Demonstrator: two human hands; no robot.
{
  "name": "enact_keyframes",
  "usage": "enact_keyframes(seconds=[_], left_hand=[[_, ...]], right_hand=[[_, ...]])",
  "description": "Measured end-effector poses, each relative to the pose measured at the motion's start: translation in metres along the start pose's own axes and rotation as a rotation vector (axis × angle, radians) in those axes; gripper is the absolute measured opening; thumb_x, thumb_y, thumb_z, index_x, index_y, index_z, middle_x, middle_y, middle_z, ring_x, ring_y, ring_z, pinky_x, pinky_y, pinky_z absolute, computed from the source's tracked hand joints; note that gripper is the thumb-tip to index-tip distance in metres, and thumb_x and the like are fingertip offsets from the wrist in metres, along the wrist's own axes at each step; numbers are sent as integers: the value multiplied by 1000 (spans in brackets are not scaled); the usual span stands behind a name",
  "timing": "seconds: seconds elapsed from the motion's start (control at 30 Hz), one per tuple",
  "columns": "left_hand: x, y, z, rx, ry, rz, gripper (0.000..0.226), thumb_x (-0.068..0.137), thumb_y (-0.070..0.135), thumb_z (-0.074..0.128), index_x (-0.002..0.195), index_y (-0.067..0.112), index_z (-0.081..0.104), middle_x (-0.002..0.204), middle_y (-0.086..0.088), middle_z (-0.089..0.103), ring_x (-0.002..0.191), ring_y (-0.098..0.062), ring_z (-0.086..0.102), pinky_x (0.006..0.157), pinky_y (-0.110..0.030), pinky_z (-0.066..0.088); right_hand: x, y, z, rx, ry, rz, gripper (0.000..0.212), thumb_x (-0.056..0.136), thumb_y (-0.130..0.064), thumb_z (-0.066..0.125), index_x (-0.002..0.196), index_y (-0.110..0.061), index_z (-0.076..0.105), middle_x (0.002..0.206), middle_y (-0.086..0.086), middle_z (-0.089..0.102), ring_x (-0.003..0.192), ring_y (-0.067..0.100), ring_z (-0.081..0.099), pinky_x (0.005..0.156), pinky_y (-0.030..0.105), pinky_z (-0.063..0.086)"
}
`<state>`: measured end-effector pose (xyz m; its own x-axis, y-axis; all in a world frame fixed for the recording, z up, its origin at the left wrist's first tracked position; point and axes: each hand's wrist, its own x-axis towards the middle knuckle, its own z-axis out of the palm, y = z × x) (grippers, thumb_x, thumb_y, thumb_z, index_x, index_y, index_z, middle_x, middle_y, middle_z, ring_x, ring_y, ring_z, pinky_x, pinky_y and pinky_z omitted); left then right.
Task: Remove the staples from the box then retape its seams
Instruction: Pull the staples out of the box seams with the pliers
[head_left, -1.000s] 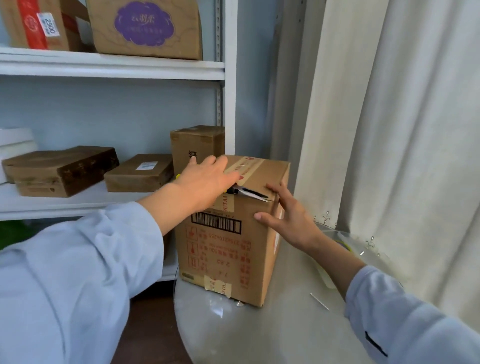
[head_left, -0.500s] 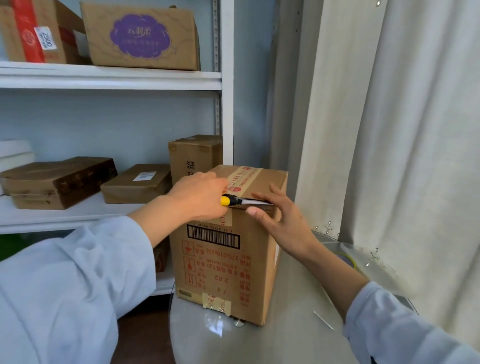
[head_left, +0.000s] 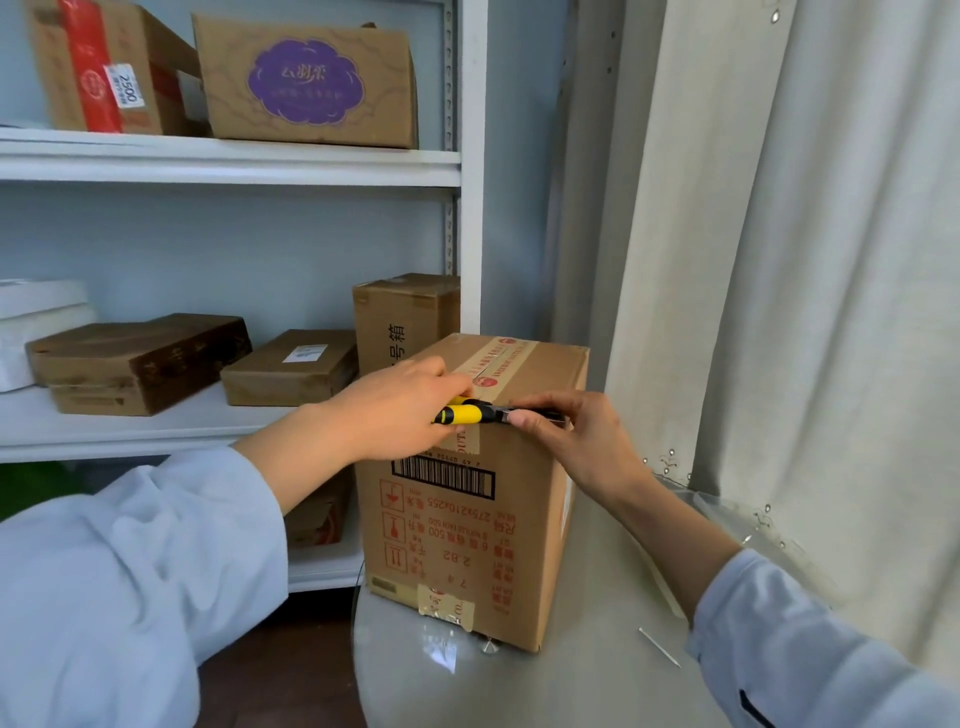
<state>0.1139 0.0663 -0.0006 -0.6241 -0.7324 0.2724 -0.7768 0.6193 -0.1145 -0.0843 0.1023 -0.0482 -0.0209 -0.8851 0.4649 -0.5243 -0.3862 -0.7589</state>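
Observation:
A tall brown cardboard box (head_left: 467, 525) with a barcode and red print stands on a round glass table (head_left: 545, 675). Printed tape (head_left: 498, 358) runs along its top seam. My left hand (head_left: 395, 410) grips the yellow handle of a small tool (head_left: 465, 414) laid along the box's top front edge. My right hand (head_left: 571, 436) pinches the tool's dark metal tip at that same edge. A torn piece of tape (head_left: 447, 608) hangs at the box's bottom front.
A white shelf unit (head_left: 228, 166) behind the box holds several cardboard boxes, one (head_left: 405, 317) close behind the task box. A beige curtain (head_left: 805, 260) hangs at the right. A thin metal pin (head_left: 658, 647) lies on the table near my right sleeve.
My left hand has slid back from the box top and now shows the tool's yellow handle. My right hand has moved up from the box's side onto the tool's tip.

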Motion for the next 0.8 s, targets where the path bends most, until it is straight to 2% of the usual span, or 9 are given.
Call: enact_keyframes(seconds=[0.1, 0.13, 0.2, 0.4, 0.5, 0.6, 0.7, 0.8], left_hand=[[-3, -6, 0, 47, 44, -28, 33, 93, 47, 49, 121, 32, 44, 102, 6, 41, 91, -10, 42, 62, -22, 37], [-5, -10, 0, 53, 45, -41, 35, 91, 50, 49, 121, 33, 43, 101, 7, 40, 92, -9, 41, 64, -22, 38], [-9, -16, 0, 74, 34, -48, 40, 89, 56, 50, 121, 34, 42, 103, 7, 40, 94, -9, 41, 68, -22, 39], [0, -16, 0, 109, 18, 1, 53, 86, 62, 46, 130, 34, 39, 119, 5, 46, 93, -7, 43, 75, -24, 38], [8, -22, -4, 107, -24, 53, 56, 85, 62, 43, 135, 37, 37, 125, 7, 49, 104, -8, 45, 86, -28, 42], [12, -31, -6, 63, -102, 83, 59, 84, 64, 40, 138, 42, 32, 126, 10, 47, 111, -8, 43, 92, -31, 41], [14, -36, -5, 44, -143, 118, 59, 83, 67, 36, 138, 45, 30, 124, 10, 45, 110, -6, 41, 89, -30, 41], [20, -34, -7, 84, -134, 138, 56, 87, 63, 38, 139, 43, 31, 120, 9, 44, 104, -5, 39, 80, -26, 36]], right_hand=[[-6, 10, -2, -116, 11, 43, 68, 75, -46, 73, 136, -24, 51, 132, -10, 53, 123, 10, 48, 102, 28, 40], [-8, 12, -3, -152, 11, 66, 74, 75, -46, 74, 140, -24, 46, 143, -8, 46, 131, 13, 42, 108, 34, 35], [-11, 15, -4, -180, 5, 71, 73, 77, -42, 73, 142, -25, 43, 153, -7, 34, 139, 17, 34, 113, 38, 27], [-10, 19, -7, -176, -31, 42, 74, 78, -41, 74, 143, -23, 42, 153, -7, 34, 141, 16, 31, 118, 41, 25], [-7, 22, -10, -182, -51, 34, 75, 77, -45, 73, 143, -25, 42, 153, -8, 34, 141, 16, 31, 117, 44, 26], [-6, 24, -11, -179, -59, 31, 74, 77, -47, 72, 142, -27, 42, 152, -9, 34, 141, 16, 31, 117, 44, 27], [-4, 28, -12, -177, -61, 24, 74, 76, -46, 73, 142, -28, 43, 152, -10, 36, 140, 14, 32, 116, 42, 28], [0, 27, -15, -175, -78, 32, 74, 75, -44, 74, 141, -27, 44, 150, -10, 38, 140, 14, 33, 116, 43, 29]])
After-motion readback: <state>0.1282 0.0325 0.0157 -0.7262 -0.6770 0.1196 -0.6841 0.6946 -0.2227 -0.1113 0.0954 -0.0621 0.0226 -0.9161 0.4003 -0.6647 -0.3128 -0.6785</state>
